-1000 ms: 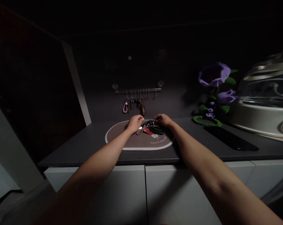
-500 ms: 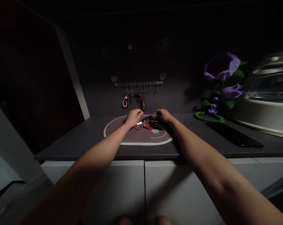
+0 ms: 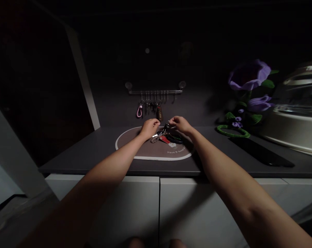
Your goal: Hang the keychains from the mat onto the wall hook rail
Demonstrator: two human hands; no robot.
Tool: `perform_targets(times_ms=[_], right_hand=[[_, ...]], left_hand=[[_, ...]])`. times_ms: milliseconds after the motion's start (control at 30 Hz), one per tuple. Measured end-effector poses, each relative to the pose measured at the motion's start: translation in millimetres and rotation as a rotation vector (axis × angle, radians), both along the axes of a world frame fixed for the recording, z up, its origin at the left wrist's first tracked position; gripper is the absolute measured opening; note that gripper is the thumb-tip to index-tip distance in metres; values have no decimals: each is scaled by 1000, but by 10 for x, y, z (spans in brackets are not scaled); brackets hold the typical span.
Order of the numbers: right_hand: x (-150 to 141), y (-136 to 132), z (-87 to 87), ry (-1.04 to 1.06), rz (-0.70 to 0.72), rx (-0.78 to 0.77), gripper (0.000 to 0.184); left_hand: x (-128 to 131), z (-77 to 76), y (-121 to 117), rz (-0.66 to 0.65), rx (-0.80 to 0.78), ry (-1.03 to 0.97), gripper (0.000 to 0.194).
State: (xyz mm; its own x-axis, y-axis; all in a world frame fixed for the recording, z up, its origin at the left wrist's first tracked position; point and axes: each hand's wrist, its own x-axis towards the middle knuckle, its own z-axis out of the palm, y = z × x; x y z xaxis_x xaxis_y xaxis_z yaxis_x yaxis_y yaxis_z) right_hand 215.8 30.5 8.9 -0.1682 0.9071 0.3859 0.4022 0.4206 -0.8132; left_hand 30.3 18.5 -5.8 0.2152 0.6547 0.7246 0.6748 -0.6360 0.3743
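Note:
Over the brown oval mat (image 3: 135,148), my right hand (image 3: 181,124) pinches the upper metal end of a keychain (image 3: 161,134). Its dark body and grey braided loop slant down to the left onto the mat. My left hand (image 3: 149,128) hovers just left of the keychain, fingers and thumb drawn together; whether anything small is between them is hidden. Beneath the keychain lies a red card (image 3: 164,139). A dark looped cord or strap (image 3: 174,138) rests beside it, under my right hand.
On the back wall a clear hook rail (image 3: 156,92) carries several keys (image 3: 151,106), a pink loop (image 3: 139,111) and a brown tag (image 3: 159,113). To the right are purple flowers (image 3: 250,75), a green ring (image 3: 233,131), a black phone-like slab (image 3: 260,151) and a large pale appliance (image 3: 295,124).
My right hand has risen slightly, lifting the keychain's metal end higher and more upright. My left hand has stayed nearly in place. The view has shifted a little.

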Motion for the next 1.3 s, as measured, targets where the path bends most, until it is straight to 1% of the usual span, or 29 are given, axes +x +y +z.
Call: perform_targets(times_ms=[133,333,467,600,733,800,900,967,1100,1300], right_hand=[[-48,-42,37,180,77,-56,13],[-130,-98,119,358,123,-47,13],[-169,-135,151,449,163,-40,14],[-196,-162,183,529,187,-19,17],[-210,-187,226,603,210,-5,14],[-213,-201,242,631,234,-6,14],[-222,-227,252,661,266,-27,14],[-234,-244,251,671,281,-50,14],[-260,-269,244,665,296,-61,15],[-286,-290,234,589,295,-49,17]], left_hand=[[3,25,-23,-7,10,-12,16],[5,54,-48,-46,10,-35,16],[-3,65,-38,-49,52,-48,16],[-23,95,-21,-49,84,-153,18],[-49,122,1,4,69,-308,18],[-48,127,7,-9,26,-360,15],[-17,132,-2,-105,-74,-374,12],[15,137,-17,-168,-109,-367,11],[57,154,-51,-216,-97,-400,16],[49,173,-109,-273,-105,-469,23]])
